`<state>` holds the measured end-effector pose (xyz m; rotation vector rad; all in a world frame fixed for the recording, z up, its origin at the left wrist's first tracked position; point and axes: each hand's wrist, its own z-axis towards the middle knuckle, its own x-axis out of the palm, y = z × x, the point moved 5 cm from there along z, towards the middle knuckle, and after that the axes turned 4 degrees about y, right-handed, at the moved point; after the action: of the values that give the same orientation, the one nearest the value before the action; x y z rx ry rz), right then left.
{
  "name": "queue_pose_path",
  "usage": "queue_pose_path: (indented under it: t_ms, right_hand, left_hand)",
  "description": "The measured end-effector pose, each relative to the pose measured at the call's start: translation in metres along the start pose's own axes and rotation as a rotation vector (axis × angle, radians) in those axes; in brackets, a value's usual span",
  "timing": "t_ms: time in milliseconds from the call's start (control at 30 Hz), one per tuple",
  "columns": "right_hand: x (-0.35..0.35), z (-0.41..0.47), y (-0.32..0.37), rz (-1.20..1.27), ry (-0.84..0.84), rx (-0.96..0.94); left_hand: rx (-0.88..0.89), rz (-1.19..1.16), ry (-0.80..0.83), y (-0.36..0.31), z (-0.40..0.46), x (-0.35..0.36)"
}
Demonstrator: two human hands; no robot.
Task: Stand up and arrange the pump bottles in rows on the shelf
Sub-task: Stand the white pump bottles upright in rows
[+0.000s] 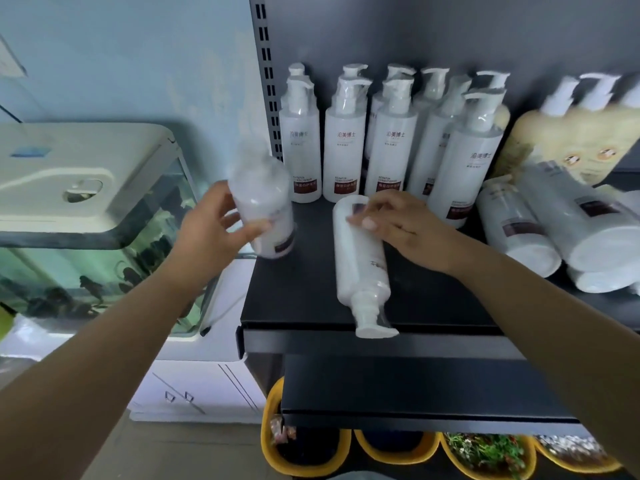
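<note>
Several white pump bottles stand upright in rows at the back of the black shelf. My left hand grips a blurred white pump bottle, held nearly upright above the shelf's left front corner. Another white pump bottle lies on its side mid-shelf, its pump head over the front edge. My right hand rests on the base end of that lying bottle, fingers curled over it. More white bottles lie on their sides at the right.
Cream-coloured pump bottles stand at the back right. A fish tank with a white lid is left of the shelf, over a white cabinet. A lower black shelf and yellow tubs sit below.
</note>
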<state>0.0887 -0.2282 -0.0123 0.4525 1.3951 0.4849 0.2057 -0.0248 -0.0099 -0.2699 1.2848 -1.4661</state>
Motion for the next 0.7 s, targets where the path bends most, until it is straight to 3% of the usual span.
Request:
queue_pose_path:
  t_ms: [133, 300, 433, 700]
  right_hand:
    - [0.006, 0.011, 0.007, -0.138, 0.154, -0.039]
    - [0.001, 0.011, 0.010, -0.079, 0.246, -0.031]
    - [-0.006, 0.005, 0.011, -0.343, 0.248, -0.040]
    - [-0.004, 0.006, 0.010, -0.439, 0.377, -0.016]
  left_hand:
    - [-0.067, -0.247, -0.042, 0.007, 0.011, 0.005]
    - [0.001, -0.280, 0.025, 0.000, 0.010, 0.018]
    - [-0.064, -0.446, 0.084, 0.011, -0.001, 0.025]
    - [-0.139, -0.306, -0.135, 0.015, 0.000, 0.037]
